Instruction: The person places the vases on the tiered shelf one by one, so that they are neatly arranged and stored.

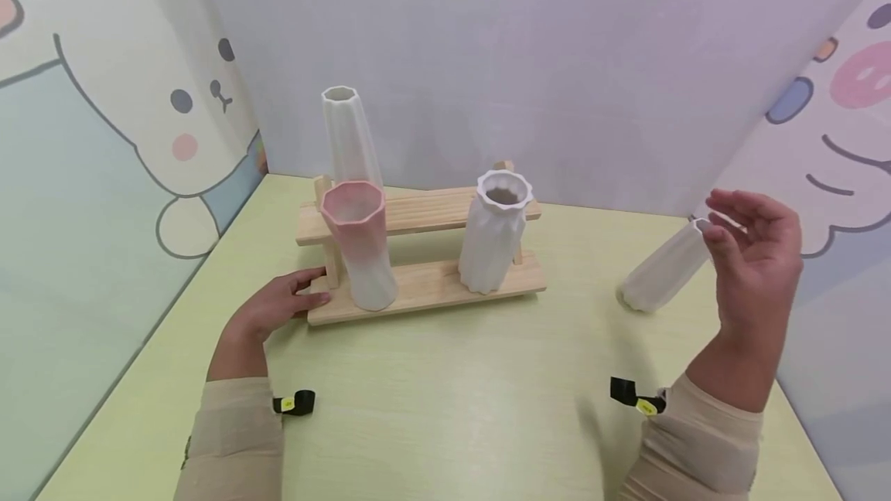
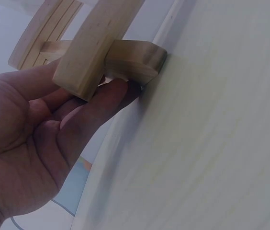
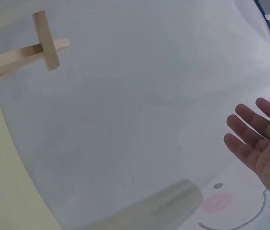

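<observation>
At the left end of a two-tier wooden rack (image 1: 431, 284), my left hand (image 1: 281, 300) grips the lower shelf. In the left wrist view, its fingers (image 2: 92, 112) reach round the shelf's end. A pink and white vase (image 1: 362, 253) and a ribbed white vase (image 1: 490, 238) stand on the lower shelf. Behind them rises a tall white vase (image 1: 351, 138) at the upper tier. To the right of the rack, a slim white vase (image 1: 664, 269) stands on the table. My right hand (image 1: 755, 261) is raised beside its rim, fingers spread and holding nothing.
The pale yellow-green table (image 1: 445, 408) meets a plain light wall (image 1: 487, 60) behind the rack. Side panels with cartoon animals (image 1: 139, 83) border it at left and right. A black strap camera (image 1: 295, 403) sits on the left wrist, another (image 1: 633, 397) on the right.
</observation>
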`<action>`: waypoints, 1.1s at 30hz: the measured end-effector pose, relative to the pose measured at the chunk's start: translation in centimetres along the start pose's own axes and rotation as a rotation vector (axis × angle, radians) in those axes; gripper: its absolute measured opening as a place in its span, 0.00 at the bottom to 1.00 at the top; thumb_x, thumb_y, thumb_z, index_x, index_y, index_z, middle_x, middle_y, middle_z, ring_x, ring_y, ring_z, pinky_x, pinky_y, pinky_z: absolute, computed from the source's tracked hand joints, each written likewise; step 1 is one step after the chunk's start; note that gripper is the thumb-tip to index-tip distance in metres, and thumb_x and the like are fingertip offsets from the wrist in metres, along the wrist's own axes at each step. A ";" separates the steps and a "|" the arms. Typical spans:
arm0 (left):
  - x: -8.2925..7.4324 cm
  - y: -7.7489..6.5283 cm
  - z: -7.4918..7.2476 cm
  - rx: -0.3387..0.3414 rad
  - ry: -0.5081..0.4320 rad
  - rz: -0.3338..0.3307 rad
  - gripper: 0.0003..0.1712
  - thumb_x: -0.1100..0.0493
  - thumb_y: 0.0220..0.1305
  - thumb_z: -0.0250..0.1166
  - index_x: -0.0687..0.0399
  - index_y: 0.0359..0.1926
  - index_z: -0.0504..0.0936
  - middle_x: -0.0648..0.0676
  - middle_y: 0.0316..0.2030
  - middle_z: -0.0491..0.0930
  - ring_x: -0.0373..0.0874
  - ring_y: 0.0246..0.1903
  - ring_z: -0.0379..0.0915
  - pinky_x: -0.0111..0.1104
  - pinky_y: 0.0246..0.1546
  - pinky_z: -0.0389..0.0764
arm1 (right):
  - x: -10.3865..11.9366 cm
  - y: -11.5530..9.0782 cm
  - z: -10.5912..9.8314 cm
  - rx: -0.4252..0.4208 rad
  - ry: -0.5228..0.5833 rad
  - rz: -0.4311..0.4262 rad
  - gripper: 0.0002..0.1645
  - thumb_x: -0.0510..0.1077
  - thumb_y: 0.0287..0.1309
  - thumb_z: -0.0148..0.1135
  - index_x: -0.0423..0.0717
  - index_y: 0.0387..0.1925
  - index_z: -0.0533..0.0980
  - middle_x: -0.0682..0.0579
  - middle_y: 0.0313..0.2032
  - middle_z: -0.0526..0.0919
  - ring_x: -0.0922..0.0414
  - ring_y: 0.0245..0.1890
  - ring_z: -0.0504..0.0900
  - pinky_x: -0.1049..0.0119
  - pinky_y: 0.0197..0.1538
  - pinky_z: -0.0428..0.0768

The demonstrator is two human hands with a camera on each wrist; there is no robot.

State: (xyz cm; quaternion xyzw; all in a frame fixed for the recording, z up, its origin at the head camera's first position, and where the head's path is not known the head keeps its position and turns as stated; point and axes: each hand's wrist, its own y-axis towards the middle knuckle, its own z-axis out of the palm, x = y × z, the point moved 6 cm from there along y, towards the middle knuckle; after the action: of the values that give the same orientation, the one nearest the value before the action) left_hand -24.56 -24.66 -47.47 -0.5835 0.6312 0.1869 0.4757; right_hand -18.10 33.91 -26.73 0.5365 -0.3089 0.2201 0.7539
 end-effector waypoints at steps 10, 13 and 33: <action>-0.1 -0.5 -0.1 -0.004 -0.015 0.005 0.47 0.37 0.61 0.66 0.47 0.75 0.59 0.65 0.75 0.52 0.66 0.73 0.46 0.60 0.66 0.61 | -2.0 0.8 -3.2 -0.217 -0.170 0.114 0.49 0.46 0.34 0.85 0.40 0.58 0.69 0.45 0.56 0.76 0.52 0.60 0.72 0.69 0.64 0.69; 0.1 -0.4 -0.1 -0.002 -0.022 0.001 0.47 0.37 0.61 0.66 0.47 0.75 0.59 0.64 0.75 0.52 0.65 0.73 0.45 0.59 0.66 0.61 | -3.2 0.9 -4.0 -0.217 -0.274 0.186 0.50 0.49 0.37 0.84 0.47 0.62 0.66 0.49 0.59 0.73 0.55 0.62 0.69 0.70 0.67 0.65; 0.1 -0.1 -0.1 0.000 -0.025 0.010 0.47 0.37 0.61 0.66 0.48 0.75 0.59 0.64 0.75 0.53 0.65 0.73 0.46 0.61 0.67 0.59 | -11.4 -0.9 -7.7 0.105 -0.559 0.694 0.44 0.49 0.61 0.66 0.64 0.70 0.49 0.66 0.53 0.67 0.66 0.51 0.68 0.69 0.57 0.67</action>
State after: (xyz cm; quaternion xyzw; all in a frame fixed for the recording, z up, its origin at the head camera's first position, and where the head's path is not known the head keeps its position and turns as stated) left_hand -24.49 -24.80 -47.44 -0.5779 0.6283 0.1966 0.4824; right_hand -23.88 40.87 -37.18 0.4774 -0.6509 0.3218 0.4949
